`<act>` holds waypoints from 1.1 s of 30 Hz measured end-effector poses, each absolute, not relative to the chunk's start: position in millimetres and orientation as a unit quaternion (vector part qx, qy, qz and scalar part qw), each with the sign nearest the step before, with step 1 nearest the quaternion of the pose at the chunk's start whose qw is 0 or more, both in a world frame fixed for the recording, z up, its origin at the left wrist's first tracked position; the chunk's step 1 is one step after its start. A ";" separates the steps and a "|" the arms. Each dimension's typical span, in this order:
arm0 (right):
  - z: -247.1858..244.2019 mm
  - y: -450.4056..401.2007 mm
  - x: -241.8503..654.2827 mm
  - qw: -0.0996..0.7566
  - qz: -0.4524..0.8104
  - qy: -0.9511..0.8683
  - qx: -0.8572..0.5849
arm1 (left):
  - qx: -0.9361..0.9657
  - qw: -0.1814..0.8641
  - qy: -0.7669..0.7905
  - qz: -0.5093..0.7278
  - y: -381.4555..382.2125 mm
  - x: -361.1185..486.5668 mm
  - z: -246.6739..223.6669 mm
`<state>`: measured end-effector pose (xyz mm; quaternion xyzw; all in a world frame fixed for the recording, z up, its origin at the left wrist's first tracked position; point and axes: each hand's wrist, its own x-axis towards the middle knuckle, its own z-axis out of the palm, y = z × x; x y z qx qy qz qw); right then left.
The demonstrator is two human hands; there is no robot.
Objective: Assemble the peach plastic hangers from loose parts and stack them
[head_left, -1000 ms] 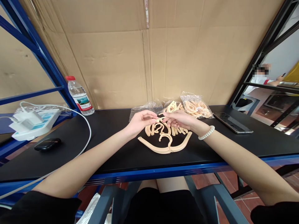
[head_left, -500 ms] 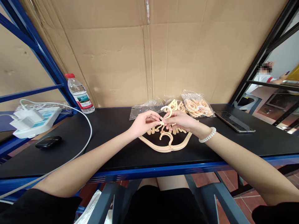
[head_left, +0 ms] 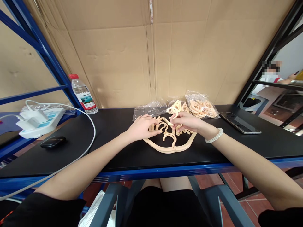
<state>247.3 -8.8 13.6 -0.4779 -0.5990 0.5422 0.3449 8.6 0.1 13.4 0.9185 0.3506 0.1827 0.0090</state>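
Observation:
My right hand (head_left: 186, 122) is closed in a pinch on a cream plastic hanger hook (head_left: 175, 110), held raised above the table. My left hand (head_left: 141, 127) is at the left side of the loose hanger parts (head_left: 163, 121), with thumb and fingers apart and curved around some of them. Whether it touches those parts is hard to see. In front of both hands a cream hanger (head_left: 163, 149) lies flat, its hook pointing back toward the pile. More loose hanger pieces lie partly hidden beneath my right hand.
Behind the hands are clear plastic bags (head_left: 202, 107) with hanger parts and a crumpled bag (head_left: 150, 108). A phone (head_left: 240, 123) lies right. At left are a water bottle (head_left: 84, 94), power strip (head_left: 44, 121), black mouse (head_left: 53, 142) and white cable (head_left: 91, 138). A person sits beyond the frame.
My left hand has moved away from my right hand, to the left and down to the loose parts. My right hand keeps the hook and has shifted slightly right.

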 end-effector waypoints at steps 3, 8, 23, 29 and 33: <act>13.1 -7.6 247.4 0.348 0.537 -0.606 -0.473 | 0.918 0.003 0.360 0.166 -4.1 14.5 15.0; 14.5 -8.2 246.3 0.347 0.537 -0.611 -0.468 | 0.921 0.039 0.344 0.181 -1.3 17.2 16.4; 26.7 -16.8 243.4 0.410 0.524 -0.567 -0.485 | 0.816 0.134 0.377 0.417 2.6 5.5 18.8; 25.9 -15.7 245.0 0.413 0.522 -0.567 -0.486 | 0.876 -0.037 0.306 0.371 3.8 -0.2 25.8; 23.9 -14.9 245.2 0.414 0.519 -0.574 -0.479 | 0.903 -0.030 0.279 0.325 3.1 -7.2 34.4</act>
